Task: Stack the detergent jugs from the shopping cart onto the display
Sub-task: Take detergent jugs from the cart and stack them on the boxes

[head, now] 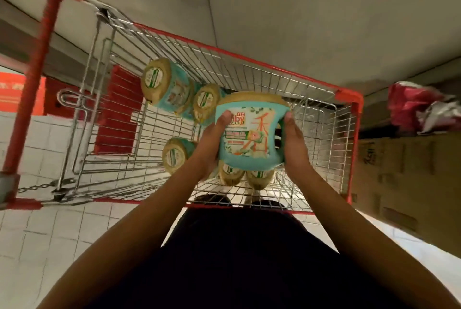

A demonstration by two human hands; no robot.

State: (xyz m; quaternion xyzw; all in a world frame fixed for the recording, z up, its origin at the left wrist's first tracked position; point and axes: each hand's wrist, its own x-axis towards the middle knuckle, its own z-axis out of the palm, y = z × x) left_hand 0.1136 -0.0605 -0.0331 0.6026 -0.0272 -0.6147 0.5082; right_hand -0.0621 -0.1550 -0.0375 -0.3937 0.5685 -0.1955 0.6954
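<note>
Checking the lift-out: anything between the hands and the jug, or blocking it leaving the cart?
Nothing visible. The left hand and right hand grip the held jug by its sides, above the other jugs in the cart. The display is not in view, so that path cannot be judged.

Lower jugs [230, 175] — half-hidden under held jug [249, 131]

A silver wire shopping cart with a red frame [262, 77] is standing on a white tiled floor [45, 229]. Teal-labelled detergent jugs with tan round tops are resting on its wire bottom. The far-left jug [166, 85] is sitting just beside a second jug [207, 101], and a third jug [175, 155] is sitting nearer. Two more, a fourth jug [230, 175] and a fifth jug [259, 177], are sitting side by side and partly hidden. A brown cardboard box [399, 179] is sitting on the floor just right of the cart.
</note>
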